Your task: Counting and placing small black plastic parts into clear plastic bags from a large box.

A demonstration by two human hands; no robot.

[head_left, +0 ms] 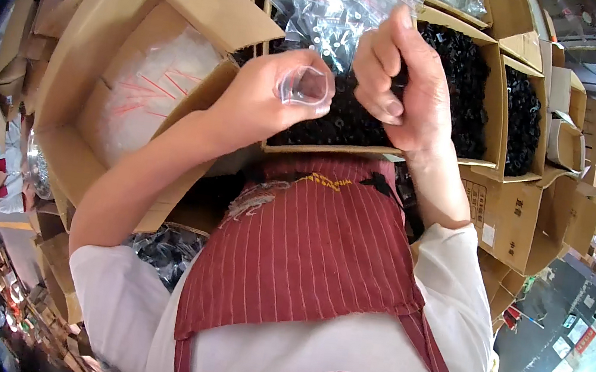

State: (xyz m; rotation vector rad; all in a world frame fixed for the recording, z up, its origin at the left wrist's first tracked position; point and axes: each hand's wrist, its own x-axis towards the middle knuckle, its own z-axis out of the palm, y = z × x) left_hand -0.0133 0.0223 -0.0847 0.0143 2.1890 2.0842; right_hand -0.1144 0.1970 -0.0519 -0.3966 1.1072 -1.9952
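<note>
My left hand (260, 98) is closed round a small clear plastic bag (304, 85), whose mouth gapes in a rounded shape. Close by on the right, my right hand (410, 77) is raised with its fingers curled and the thumb up near the index finger. Whatever it may hold is hidden. Just beyond both hands lies a heap of clear zip bags (335, 18) with small shiny and white parts inside. Beneath the hands, a cardboard box holds many small black parts (327, 133).
On the left stands an open carton (74, 81) with a pile of clear bags with red strips (152, 91). More cartons of black parts (521, 117) line the right. Dark bagged items (165, 248) sit low at my left. A grey floor (551, 325) shows at right.
</note>
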